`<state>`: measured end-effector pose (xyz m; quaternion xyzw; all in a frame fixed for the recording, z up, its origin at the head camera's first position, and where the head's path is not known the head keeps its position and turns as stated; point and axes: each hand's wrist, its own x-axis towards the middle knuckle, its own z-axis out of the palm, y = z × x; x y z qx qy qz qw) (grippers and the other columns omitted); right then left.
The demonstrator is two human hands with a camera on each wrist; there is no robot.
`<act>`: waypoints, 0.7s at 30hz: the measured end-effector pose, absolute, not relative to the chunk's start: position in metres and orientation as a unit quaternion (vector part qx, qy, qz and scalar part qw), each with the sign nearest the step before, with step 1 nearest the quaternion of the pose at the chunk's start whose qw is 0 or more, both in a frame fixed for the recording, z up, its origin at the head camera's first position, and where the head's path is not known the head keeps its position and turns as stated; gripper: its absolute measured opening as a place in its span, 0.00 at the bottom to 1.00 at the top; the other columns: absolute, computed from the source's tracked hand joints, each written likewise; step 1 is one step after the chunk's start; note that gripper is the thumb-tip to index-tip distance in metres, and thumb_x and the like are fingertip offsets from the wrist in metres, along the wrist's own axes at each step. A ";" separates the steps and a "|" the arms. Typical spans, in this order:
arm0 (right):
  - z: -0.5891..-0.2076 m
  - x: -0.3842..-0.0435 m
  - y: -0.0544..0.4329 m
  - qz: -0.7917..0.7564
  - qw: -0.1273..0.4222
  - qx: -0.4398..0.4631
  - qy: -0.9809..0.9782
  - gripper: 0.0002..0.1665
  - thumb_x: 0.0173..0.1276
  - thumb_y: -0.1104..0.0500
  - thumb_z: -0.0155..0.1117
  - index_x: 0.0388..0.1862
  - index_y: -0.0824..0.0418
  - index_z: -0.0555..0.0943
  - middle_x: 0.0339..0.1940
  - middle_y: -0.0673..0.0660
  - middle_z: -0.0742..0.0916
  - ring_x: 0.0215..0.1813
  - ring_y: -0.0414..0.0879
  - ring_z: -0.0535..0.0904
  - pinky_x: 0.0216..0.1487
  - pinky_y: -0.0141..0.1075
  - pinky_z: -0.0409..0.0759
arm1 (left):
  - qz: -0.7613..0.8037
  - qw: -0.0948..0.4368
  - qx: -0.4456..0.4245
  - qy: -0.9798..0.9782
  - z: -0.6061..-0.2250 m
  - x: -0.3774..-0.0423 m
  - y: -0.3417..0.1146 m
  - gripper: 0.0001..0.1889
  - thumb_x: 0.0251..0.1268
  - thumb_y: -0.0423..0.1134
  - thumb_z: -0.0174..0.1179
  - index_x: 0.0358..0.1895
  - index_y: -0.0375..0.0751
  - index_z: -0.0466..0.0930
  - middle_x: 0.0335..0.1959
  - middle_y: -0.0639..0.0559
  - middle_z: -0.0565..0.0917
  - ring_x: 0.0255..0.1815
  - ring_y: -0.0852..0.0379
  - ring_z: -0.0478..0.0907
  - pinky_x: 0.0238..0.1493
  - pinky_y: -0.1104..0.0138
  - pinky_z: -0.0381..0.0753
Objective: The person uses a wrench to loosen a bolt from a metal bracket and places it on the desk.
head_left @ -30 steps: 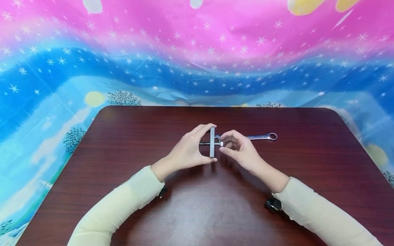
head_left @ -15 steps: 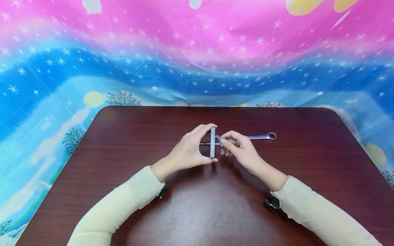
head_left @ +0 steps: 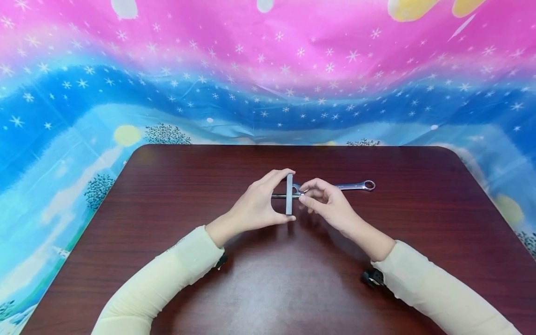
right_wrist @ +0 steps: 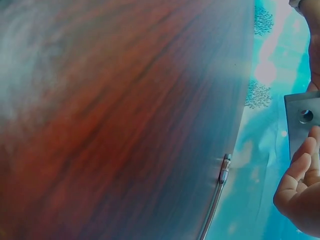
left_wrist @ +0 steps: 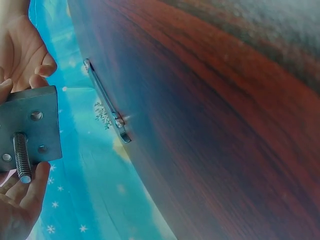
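My left hand (head_left: 254, 201) grips a thick grey metal plate (head_left: 289, 204) by two opposite edges, fingers at the far edge and thumb at the near one. Round holes show in the plate (left_wrist: 49, 131) in the left wrist view. Through it runs a bolt (head_left: 279, 196), whose threaded shank (left_wrist: 23, 159) points toward the left palm. On the plate's other side, my right hand (head_left: 332, 207) pinches the bolt's end between thumb and fingertips, which partly hide it. In the right wrist view, curled fingers (right_wrist: 299, 175) overlap the plate (right_wrist: 295, 112).
Behind the right hand, a shiny combination wrench (head_left: 353, 186) lies on the dark wood-grain table (head_left: 201, 172), its ring end to the right. A patterned pink and blue cloth (head_left: 251, 88) hangs past the table's far edge.
My right thumb and fingers closed over the bolt's end, then drew slightly apart, showing a bit of it again. The left hand and plate stay almost still.
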<state>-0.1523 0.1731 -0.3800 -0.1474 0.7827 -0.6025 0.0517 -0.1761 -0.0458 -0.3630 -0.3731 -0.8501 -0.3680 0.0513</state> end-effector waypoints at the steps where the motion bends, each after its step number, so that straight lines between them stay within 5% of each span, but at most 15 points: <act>1: -0.379 -0.152 0.173 -0.602 0.055 -0.146 0.783 0.15 0.74 0.64 0.58 0.54 0.72 0.75 0.31 0.59 0.86 0.30 0.46 0.79 0.36 0.38 0.83 | -0.367 0.051 -0.373 -0.851 -0.363 -0.176 -0.046 0.48 0.41 0.44 0.81 0.69 0.47 0.65 0.59 0.54 0.77 0.56 0.55 0.78 0.59 0.57 0.80; 7: -0.376 -0.152 0.171 -0.600 0.054 -0.128 0.788 0.14 0.77 0.60 0.54 0.51 0.70 0.77 0.24 0.57 0.85 0.27 0.49 0.77 0.31 0.37 0.80 | -0.365 0.053 -0.375 -0.851 -0.362 -0.175 -0.045 0.48 0.41 0.45 0.81 0.69 0.47 0.65 0.58 0.53 0.77 0.56 0.54 0.78 0.59 0.57 0.79; 14: -0.380 -0.152 0.172 -0.584 0.018 -0.143 0.799 0.15 0.66 0.67 0.66 0.51 0.66 0.78 0.42 0.60 0.86 0.39 0.42 0.79 0.41 0.32 0.79 | -0.366 0.053 -0.366 -0.854 -0.362 -0.175 -0.047 0.48 0.42 0.46 0.81 0.70 0.47 0.64 0.60 0.52 0.76 0.56 0.57 0.77 0.58 0.57 0.80; 21: -0.384 -0.152 0.176 -0.593 0.029 -0.144 0.791 0.17 0.65 0.67 0.67 0.52 0.67 0.78 0.42 0.58 0.86 0.40 0.41 0.80 0.41 0.31 0.79 | -0.367 0.046 -0.370 -0.852 -0.362 -0.175 -0.047 0.48 0.42 0.45 0.81 0.69 0.47 0.65 0.60 0.51 0.77 0.55 0.54 0.78 0.58 0.57 0.80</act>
